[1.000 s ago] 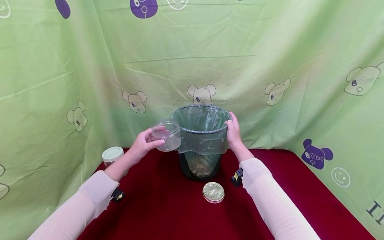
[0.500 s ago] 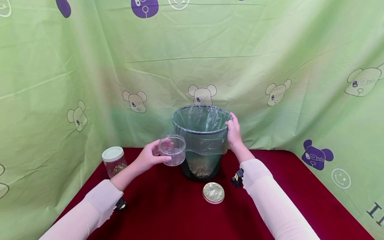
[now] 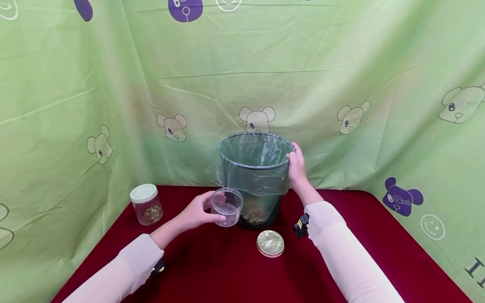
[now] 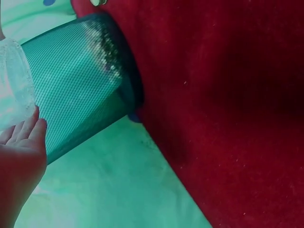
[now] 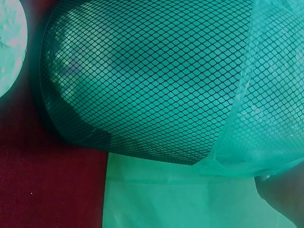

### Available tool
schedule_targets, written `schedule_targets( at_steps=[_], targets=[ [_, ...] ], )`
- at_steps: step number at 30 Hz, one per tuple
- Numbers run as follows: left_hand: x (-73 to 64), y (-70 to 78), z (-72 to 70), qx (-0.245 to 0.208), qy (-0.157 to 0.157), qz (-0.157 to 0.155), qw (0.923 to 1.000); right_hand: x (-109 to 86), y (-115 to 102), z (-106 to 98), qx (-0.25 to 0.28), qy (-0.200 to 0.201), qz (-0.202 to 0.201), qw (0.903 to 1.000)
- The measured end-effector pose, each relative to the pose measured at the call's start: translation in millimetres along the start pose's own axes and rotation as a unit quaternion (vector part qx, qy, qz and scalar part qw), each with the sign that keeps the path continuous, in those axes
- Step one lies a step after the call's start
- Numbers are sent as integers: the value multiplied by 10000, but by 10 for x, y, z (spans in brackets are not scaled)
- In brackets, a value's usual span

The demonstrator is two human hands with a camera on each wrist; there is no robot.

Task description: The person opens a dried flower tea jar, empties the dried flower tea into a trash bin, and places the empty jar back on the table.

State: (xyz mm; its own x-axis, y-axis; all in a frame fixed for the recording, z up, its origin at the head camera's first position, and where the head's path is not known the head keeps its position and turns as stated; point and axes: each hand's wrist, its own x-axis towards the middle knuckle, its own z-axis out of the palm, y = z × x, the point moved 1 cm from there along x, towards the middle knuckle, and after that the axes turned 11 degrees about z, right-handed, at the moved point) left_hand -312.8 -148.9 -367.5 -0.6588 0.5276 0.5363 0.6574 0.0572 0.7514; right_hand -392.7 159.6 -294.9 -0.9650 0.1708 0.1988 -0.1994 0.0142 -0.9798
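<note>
My left hand (image 3: 201, 211) grips a clear plastic jar (image 3: 228, 210) without a lid, in front of the bin's left side. Only small specks show inside the jar. In the left wrist view the jar (image 4: 15, 85) is cut off by the frame edge, with the left hand's fingers (image 4: 29, 128) against it. A black mesh trash bin (image 3: 261, 206), lined with a thin see-through bag (image 3: 261, 179), stands upright at the table's back. Pale bits lie at its bottom. My right hand (image 3: 297, 168) holds the bin's rim on the right; in the right wrist view it is mostly out of frame.
A jar with a white lid (image 3: 146, 206), holding brownish bits, stands at the left of the red-covered table (image 3: 212, 269). A round gold lid (image 3: 270, 243) lies in front of the bin. Green printed cloth (image 3: 314, 54) hangs behind and on both sides.
My left hand has brought the clear jar down and slightly right, from beside the bin's rim to low in front of the bin. The right hand stays on the rim.
</note>
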Motion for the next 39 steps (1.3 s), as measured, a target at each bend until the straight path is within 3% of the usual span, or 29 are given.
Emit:
schedule_targets(
  at_steps=[27,39],
  targets=[
    [-133,-400,365,151,-652,-624,9958,-13,-11,-10,3,-14,13,10000],
    [-128,-522,524,349,-915,-655,9930,-8,-10,-6,-22,-17,28,10000]
  ],
)
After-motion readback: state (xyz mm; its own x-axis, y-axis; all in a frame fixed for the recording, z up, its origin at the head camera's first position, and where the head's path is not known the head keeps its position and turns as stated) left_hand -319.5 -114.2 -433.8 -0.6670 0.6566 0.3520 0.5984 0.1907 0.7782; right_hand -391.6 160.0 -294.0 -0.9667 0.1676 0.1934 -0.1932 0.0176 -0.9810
